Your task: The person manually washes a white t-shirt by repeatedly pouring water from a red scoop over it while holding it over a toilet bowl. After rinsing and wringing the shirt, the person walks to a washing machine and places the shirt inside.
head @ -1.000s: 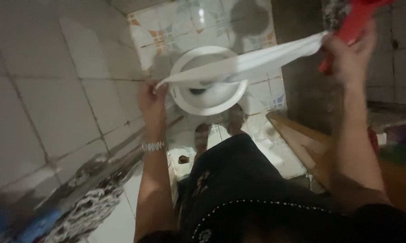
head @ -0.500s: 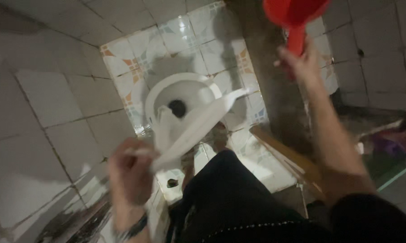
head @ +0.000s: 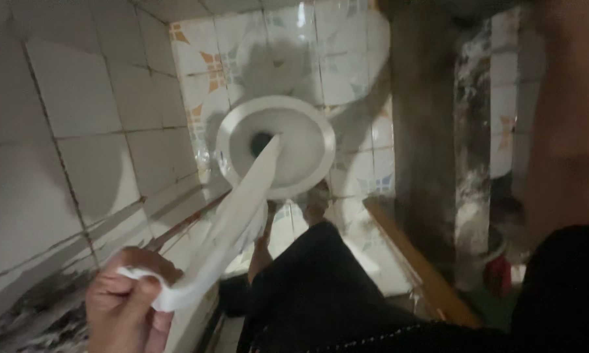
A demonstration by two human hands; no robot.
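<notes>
The right hand was cut off by the top edge, only its raised forearm (head: 569,124) showing, so its fingers could not be told. At near left, the left hand (head: 128,304) was a fist, fingers clenched on a white strip of paper (head: 239,209) trailing far toward the toilet bowl (head: 307,170).
</notes>
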